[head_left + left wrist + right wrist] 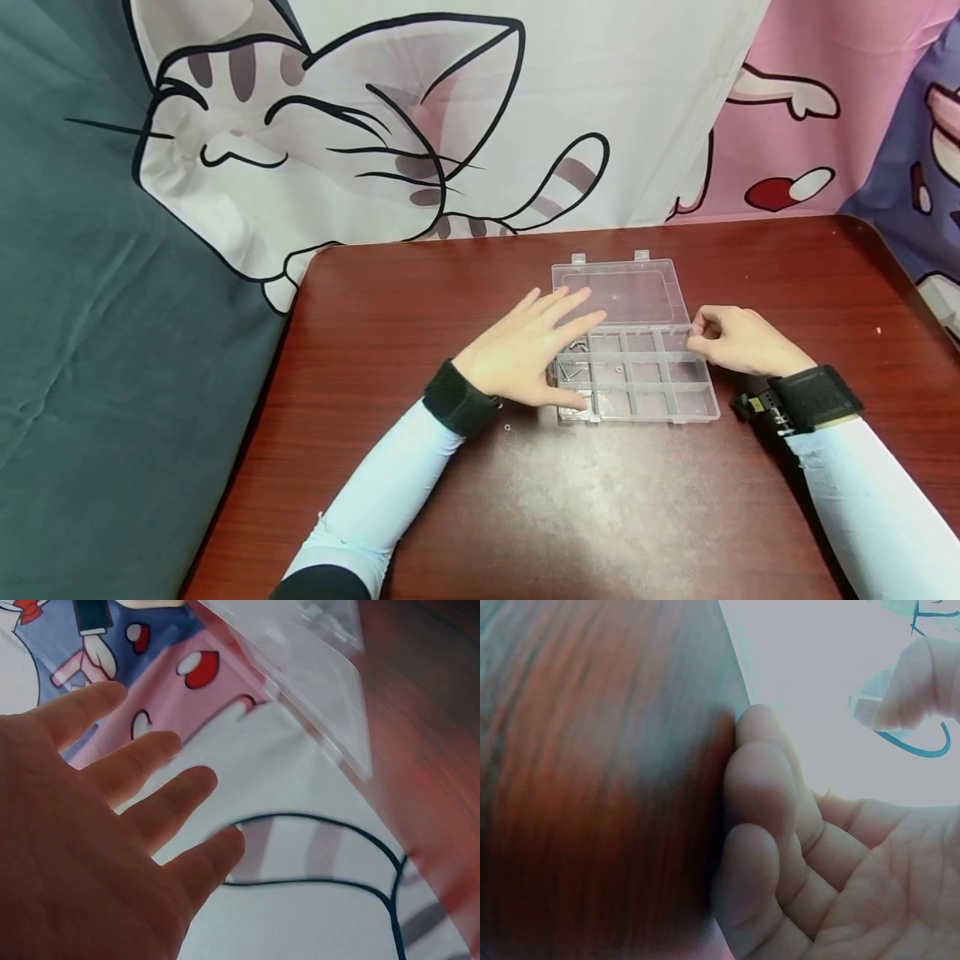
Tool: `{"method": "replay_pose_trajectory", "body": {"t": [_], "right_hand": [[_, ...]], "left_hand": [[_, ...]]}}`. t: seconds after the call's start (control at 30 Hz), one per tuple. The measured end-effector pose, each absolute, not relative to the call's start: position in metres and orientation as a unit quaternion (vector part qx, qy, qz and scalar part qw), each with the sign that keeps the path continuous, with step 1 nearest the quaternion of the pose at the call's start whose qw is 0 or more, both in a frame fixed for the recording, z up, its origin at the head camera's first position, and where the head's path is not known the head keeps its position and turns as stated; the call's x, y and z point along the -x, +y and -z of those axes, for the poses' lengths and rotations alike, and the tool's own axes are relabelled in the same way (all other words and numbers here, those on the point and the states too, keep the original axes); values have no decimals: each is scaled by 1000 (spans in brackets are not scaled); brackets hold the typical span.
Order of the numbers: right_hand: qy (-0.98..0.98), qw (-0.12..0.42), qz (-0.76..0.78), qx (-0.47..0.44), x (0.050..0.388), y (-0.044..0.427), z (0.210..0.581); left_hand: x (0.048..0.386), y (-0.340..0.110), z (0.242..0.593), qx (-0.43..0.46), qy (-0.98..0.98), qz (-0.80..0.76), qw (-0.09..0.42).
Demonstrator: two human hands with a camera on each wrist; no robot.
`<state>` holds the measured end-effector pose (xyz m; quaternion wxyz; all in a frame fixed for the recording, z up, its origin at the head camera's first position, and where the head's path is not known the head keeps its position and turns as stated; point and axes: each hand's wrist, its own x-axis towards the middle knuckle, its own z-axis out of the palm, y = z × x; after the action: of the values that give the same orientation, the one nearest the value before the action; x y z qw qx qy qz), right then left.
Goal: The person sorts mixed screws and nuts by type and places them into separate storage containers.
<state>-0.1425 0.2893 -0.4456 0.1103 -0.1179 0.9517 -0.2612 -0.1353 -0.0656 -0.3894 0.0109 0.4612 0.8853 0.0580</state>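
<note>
A clear plastic compartment box (pixel 648 406) lies on the table, its lid (pixel 637 292) folded back flat behind it. Small metal screws (pixel 572 371) show in the left-hand compartments, and a tiny ring-shaped piece (pixel 618 368) sits in a middle one. My left hand (pixel 528 350) is spread over the box's left side, partly covering it; in the left wrist view its fingers (pixel 199 787) are apart and hold nothing. At the box's right edge, my right hand (pixel 738 337) has curled fingers, and its thumb and forefinger pinch the rim near the hinge.
A few tiny pieces, among them a small ring (pixel 507 427), lie on the brown wooden table (pixel 420 300) left of the box. Behind the table hangs a printed cat curtain (pixel 480 125), with a grey-green cloth (pixel 112 333) at the left.
</note>
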Motion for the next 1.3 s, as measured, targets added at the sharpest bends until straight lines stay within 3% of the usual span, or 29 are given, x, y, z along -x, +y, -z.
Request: {"method": "replay_pose_trajectory", "body": {"t": [0.6,1.03,1.3], "right_hand": [[953,109,258,113,145,291,444],[952,119,261,108,141,289,444],[951,118,263,110,142,288,444]], "left_hand": [[120,-142,401,-478,877,-51,-2],[100,-168,418,-456,887,-45,55],[100,-173,428,-450,889,-58,64]]}}
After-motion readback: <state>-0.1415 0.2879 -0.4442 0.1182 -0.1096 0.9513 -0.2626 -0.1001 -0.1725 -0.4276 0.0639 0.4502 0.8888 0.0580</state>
